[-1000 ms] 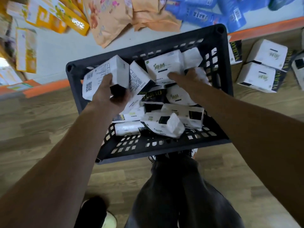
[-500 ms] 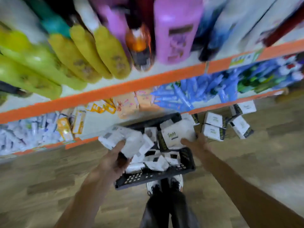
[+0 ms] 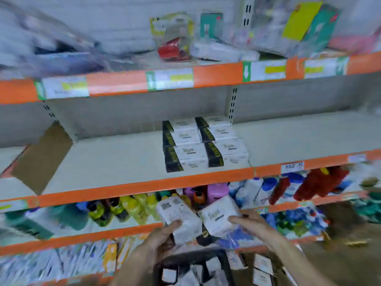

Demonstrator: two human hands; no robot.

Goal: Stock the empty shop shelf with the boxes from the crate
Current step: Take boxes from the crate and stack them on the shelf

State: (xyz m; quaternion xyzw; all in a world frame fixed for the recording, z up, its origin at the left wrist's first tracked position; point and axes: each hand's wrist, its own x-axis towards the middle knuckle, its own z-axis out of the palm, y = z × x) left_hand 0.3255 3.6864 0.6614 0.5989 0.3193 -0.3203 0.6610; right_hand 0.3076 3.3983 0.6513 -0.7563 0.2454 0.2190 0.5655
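My left hand (image 3: 162, 238) grips a white box (image 3: 179, 217) with a barcode side facing me. My right hand (image 3: 250, 223) holds a second white box (image 3: 219, 217) with green lettering. Both boxes are raised above the dark crate (image 3: 198, 259), which sits low in the view with several more white boxes inside. The grey shelf (image 3: 115, 159) with an orange front edge is above the hands. On it stand several stacked white-and-black boxes (image 3: 204, 143) in two columns near the middle.
A brown cardboard sheet (image 3: 43, 157) leans at the shelf's left end. Bottles (image 3: 132, 207) fill the shelf just below, packets (image 3: 175, 38) the one above. A few white boxes (image 3: 261, 269) lie on the floor right of the crate.
Both hands lifted a box each out of the crate and rose toward the shelves. The view swung up from the crate to the grey shelf.
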